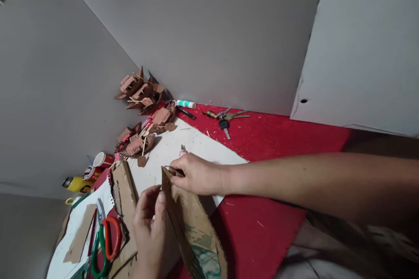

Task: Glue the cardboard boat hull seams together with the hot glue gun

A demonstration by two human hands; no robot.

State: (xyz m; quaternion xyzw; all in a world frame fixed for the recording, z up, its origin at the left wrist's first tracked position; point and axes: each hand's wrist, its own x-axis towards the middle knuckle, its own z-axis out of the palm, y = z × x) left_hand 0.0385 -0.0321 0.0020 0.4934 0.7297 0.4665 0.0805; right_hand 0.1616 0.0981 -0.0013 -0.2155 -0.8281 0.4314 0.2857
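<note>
My left hand (151, 226) grips the near side of a standing piece of brown corrugated cardboard (193, 231), thumb pressed on its edge. My right hand (196, 175) is closed at the cardboard's top corner, fingers curled round a small tool with a pink end (182, 151) that sticks out beyond the knuckles. Both hands work over a white sheet (170, 148) on a red table surface (271, 139).
Several small brown cardboard model ships (144, 96) stand by the grey wall. A glue stick (186, 104), black pen (186, 112) and keys (225, 117) lie on the red surface. Scissors with red and green handles (104, 244), cardboard scraps, a red cup (102, 159) and a yellow bottle (76, 184) lie left.
</note>
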